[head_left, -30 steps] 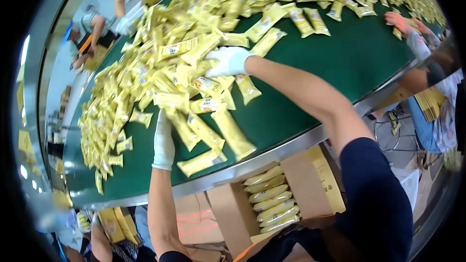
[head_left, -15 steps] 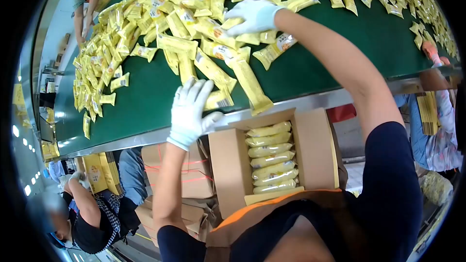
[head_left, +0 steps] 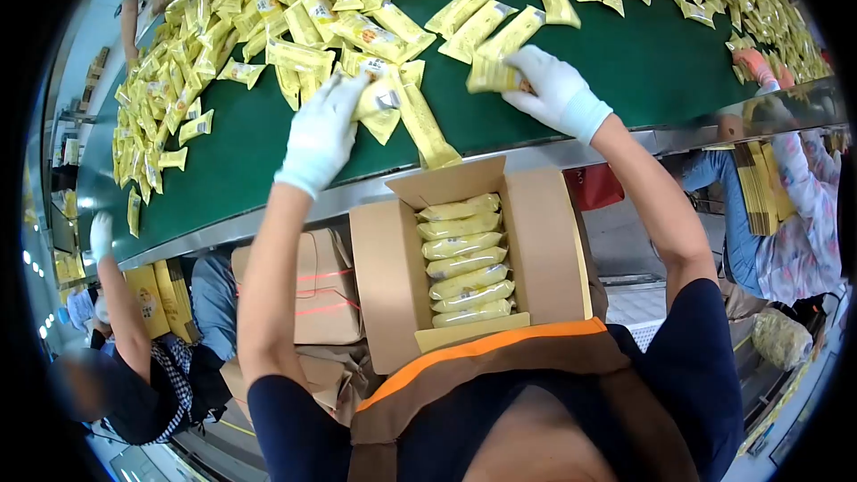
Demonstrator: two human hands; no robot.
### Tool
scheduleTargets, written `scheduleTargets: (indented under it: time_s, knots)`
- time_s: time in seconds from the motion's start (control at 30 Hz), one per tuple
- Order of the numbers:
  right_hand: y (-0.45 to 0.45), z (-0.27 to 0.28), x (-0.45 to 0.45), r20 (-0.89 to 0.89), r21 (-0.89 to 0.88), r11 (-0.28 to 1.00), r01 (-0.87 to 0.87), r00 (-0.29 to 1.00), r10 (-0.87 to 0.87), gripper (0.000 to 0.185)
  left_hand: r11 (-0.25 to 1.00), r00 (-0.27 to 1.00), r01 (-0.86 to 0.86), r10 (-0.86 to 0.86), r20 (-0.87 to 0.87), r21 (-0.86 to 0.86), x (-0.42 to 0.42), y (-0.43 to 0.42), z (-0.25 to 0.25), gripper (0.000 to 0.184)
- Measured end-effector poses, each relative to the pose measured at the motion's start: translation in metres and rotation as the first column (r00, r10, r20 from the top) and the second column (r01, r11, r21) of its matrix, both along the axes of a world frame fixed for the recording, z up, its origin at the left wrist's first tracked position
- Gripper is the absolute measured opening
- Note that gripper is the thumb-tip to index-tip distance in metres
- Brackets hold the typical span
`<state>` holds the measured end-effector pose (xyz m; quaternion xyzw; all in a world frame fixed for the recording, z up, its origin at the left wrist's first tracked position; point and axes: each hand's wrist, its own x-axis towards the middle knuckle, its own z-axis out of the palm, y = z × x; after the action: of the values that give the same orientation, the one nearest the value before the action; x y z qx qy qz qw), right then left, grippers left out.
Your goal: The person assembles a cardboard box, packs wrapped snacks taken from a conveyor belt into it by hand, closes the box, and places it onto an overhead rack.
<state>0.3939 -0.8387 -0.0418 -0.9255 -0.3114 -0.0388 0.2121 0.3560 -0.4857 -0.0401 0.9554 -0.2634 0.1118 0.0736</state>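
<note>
Both my hands wear white gloves. My left hand is at the near edge of the green conveyor belt, fingers closed on the end of a yellow snack packet. Another packet lies just right of it, its end toward the belt's edge. Further right, my right hand pinches a yellow packet over the belt; a few loose packets lie just beyond it. Below the belt's edge stands an open cardboard box, with a row of yellow packets inside.
A large heap of packets spreads over the belt. The belt's metal rim runs between it and the box. Taped cartons stand left of the box. Co-workers are at the left, far left and right, one with a gloved hand near the belt.
My right hand has come back from the heap toward me and to the right, bringing a packet. My left hand has moved slightly up the belt and closed on a packet.
</note>
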Motion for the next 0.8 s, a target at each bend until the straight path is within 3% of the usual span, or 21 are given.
scheduleTargets:
  time_s: [0.03,0.07,0.13,0.2,0.23,0.27,0.3,0.4,0.47,0.5,0.53,0.6,0.63,0.73,0.77,0.8]
  knots:
    - [0.009,0.009,-0.004,-0.04,0.134,0.991,0.009,0.999,-0.004,0.044,0.989,0.994,-0.061,0.073,-0.08,0.137,0.009,-0.001,0.004,0.073]
    - [0.019,0.017,-0.008,-0.081,0.267,0.963,0.028,0.997,-0.007,0.044,0.974,0.998,-0.028,0.039,-0.043,0.227,0.023,0.004,-0.001,0.075]
    - [0.061,0.038,-0.012,-0.26,0.089,0.995,-0.048,0.963,0.07,0.054,0.985,0.999,-0.025,0.018,0.044,0.172,0.036,0.003,-0.016,0.071]
    - [0.1,0.042,-0.012,-0.378,-0.174,0.973,-0.152,0.923,0.077,0.062,0.981,0.986,-0.147,0.155,-0.055,0.125,0.036,-0.016,-0.01,0.074]
    - [0.11,0.041,-0.01,-0.351,-0.244,0.952,-0.187,0.932,0.093,0.065,0.992,0.994,-0.103,0.099,0.053,0.077,0.036,-0.013,-0.017,0.073]
    - [0.112,0.038,-0.009,-0.324,-0.319,0.924,-0.213,0.94,0.104,0.068,0.983,0.989,-0.144,0.145,0.0,0.118,0.032,-0.016,-0.011,0.07]
    - [0.107,0.037,-0.009,-0.241,-0.351,0.913,-0.207,0.962,0.126,0.064,0.975,0.981,-0.184,0.191,-0.043,0.128,0.026,-0.018,-0.006,0.068]
    - [0.055,0.029,0.015,-0.28,-0.358,0.905,-0.229,0.951,0.131,0.068,0.943,0.941,-0.288,0.311,-0.133,0.167,0.003,-0.007,0.0,0.064]
    - [0.015,0.036,0.022,-0.326,-0.249,0.94,-0.232,0.934,0.144,0.072,0.926,0.919,-0.344,0.366,-0.146,0.157,-0.007,-0.006,0.003,0.063]
    - [0.001,0.016,0.023,-0.262,-0.005,0.997,-0.078,0.962,0.074,0.071,0.929,0.923,-0.344,0.361,-0.13,0.137,-0.011,-0.003,0.001,0.063]
    - [-0.01,-0.003,0.027,-0.215,0.242,0.968,0.065,0.977,-0.012,0.071,0.931,0.926,-0.349,0.36,-0.113,0.11,-0.015,-0.001,-0.001,0.064]
    - [-0.021,0.033,0.039,-0.569,0.215,0.898,0.385,0.796,-0.206,0.065,0.951,0.943,-0.308,0.308,-0.13,0.016,-0.016,0.005,-0.009,0.062]
    - [-0.017,0.042,0.034,-0.636,0.251,0.79,0.56,0.711,-0.302,0.064,0.959,0.95,-0.285,0.282,-0.135,0.0,-0.015,0.004,-0.009,0.061]
    - [0.011,0.009,0.033,-0.65,0.224,0.894,0.389,0.743,-0.16,0.064,0.967,0.93,-0.252,0.25,-0.268,0.027,-0.006,0.002,0.001,0.057]
    - [0.035,-0.012,0.03,-0.559,0.167,0.904,0.393,0.793,-0.241,0.065,0.968,0.921,-0.247,0.246,-0.303,0.034,-0.003,0.002,0.003,0.056]
    - [0.051,0.0,0.013,-0.441,-0.004,0.953,0.303,0.855,-0.273,0.066,0.97,0.911,-0.24,0.239,-0.335,0.038,-0.002,0.003,0.004,0.056]
